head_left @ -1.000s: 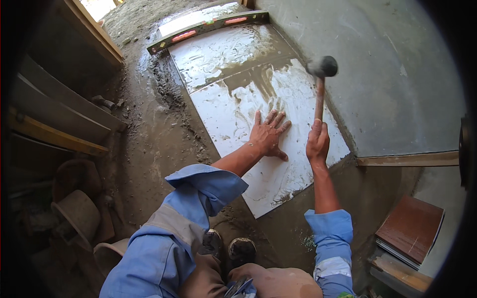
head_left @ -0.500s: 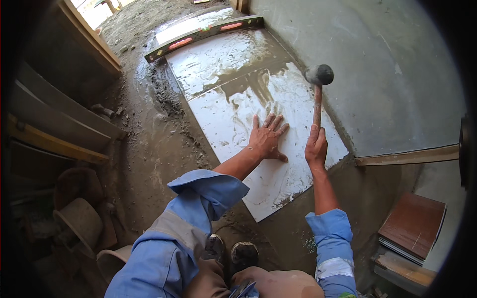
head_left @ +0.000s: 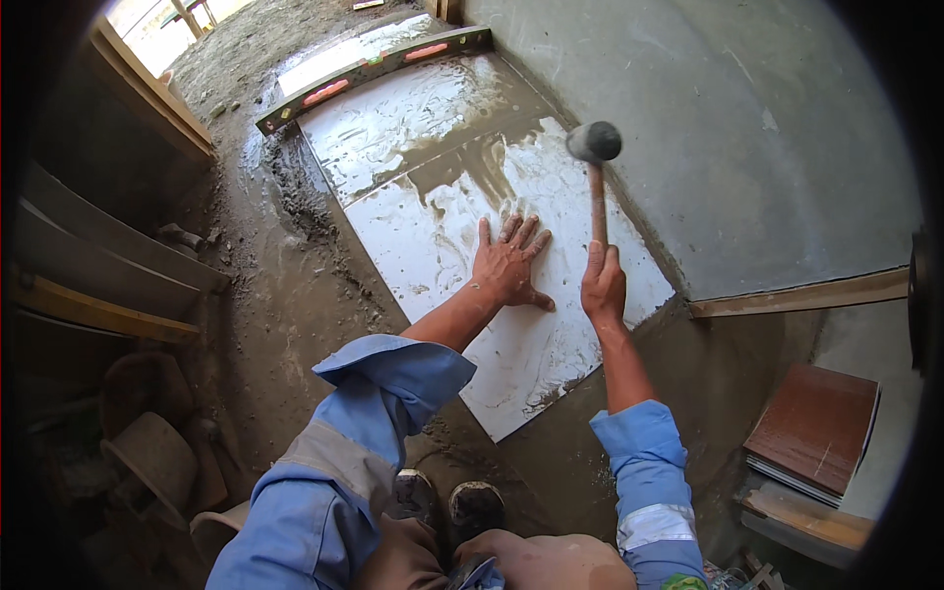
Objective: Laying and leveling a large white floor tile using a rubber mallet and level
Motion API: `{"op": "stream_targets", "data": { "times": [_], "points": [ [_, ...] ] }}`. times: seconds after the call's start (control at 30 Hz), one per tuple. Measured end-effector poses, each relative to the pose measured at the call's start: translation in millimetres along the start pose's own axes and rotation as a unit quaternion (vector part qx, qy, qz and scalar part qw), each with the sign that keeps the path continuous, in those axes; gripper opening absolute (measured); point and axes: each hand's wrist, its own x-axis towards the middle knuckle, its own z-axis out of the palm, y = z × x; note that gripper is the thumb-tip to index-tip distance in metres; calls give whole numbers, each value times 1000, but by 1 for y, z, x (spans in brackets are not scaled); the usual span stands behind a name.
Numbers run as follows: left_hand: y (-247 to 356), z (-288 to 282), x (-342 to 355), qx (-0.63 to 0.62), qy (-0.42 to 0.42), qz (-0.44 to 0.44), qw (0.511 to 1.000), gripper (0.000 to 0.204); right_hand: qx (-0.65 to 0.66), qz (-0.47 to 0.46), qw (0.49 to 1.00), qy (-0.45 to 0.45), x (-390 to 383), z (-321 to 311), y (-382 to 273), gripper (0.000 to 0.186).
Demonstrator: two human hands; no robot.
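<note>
My left hand [head_left: 507, 265] lies flat with spread fingers on a white floor tile [head_left: 423, 241], which is smeared with wet grey mortar. Wrapped round the wooden handle of a rubber mallet [head_left: 596, 144] is my right hand [head_left: 603, 285]. The mallet's dark head points away from me, over the tile's right edge near the wall. Whether it touches the tile I cannot tell. Beyond a muddy joint lies another smeared white tile [head_left: 344, 152]. A long spirit level [head_left: 379, 71] with red grips rests across the far tiles.
A grey plastered wall [head_left: 708, 128] runs along the tiles' right side. Wet mortar and dirt [head_left: 265, 324] cover the floor at left. A stack of brown tiles [head_left: 816, 428] lies at lower right. Boards [head_left: 108, 226] and a bucket [head_left: 152, 457] stand along the left.
The whole view has shifted, so everything sits slightly further left. My left hand stays flat on the tile, and the mallet remains in my right hand with little change in its pose.
</note>
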Motion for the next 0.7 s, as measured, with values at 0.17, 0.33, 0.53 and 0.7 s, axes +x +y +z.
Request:
{"op": "stream_targets", "data": {
  "times": [0.17, 0.33, 0.53, 0.7],
  "points": [
    [7, 2, 3, -6, -2, 9, 1000, 131, -116, 22, 992, -49, -6, 0, 35, 48],
    [-3, 7, 2, -3, 1, 1, 1000, 131, 342, 66, 937, 30, -51, -70, -32, 46],
    [-4, 6, 9, 21, 5, -8, 1000, 131, 396, -93, 902, 144, -126, -106, -5, 39],
    [0, 9, 9, 35, 2, 6, 999, 129, 171, 76, 982, 23, -195, -75, 74, 39]
  ]
}}
